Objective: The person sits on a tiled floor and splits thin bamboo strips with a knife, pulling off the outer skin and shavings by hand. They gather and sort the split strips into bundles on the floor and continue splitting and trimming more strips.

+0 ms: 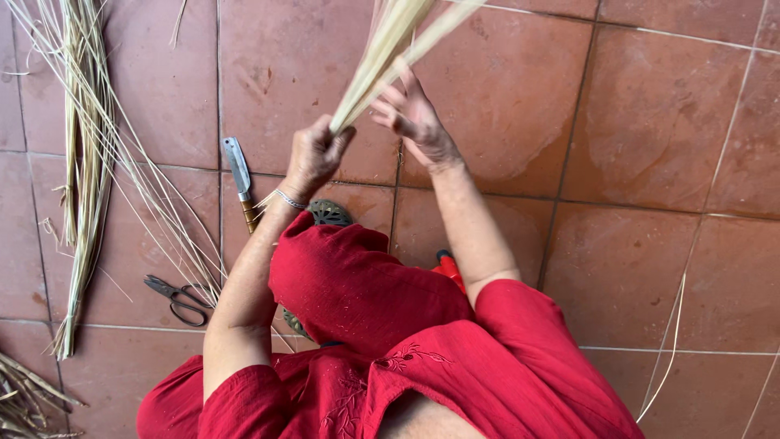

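Both hands [315, 154] [416, 118] w/ straw bundle [382, 57] (pale), knife [240, 180] nearby

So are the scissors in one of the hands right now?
No, the scissors lie on the tiled floor, while the left hand and the right hand are both on the bundle of pale straw.

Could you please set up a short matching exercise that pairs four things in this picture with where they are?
Things:
1. bundle of pale strips
2. knife
3. scissors
4. bracelet

Places:
A. on the left wrist
B. on the tiles by the left elbow, dark handles
C. held up in the grip of the left hand, with the right hand touching it
D. on the tiles, left of the left hand, blade pointing away

Pairs: 1-C, 2-D, 3-B, 4-A
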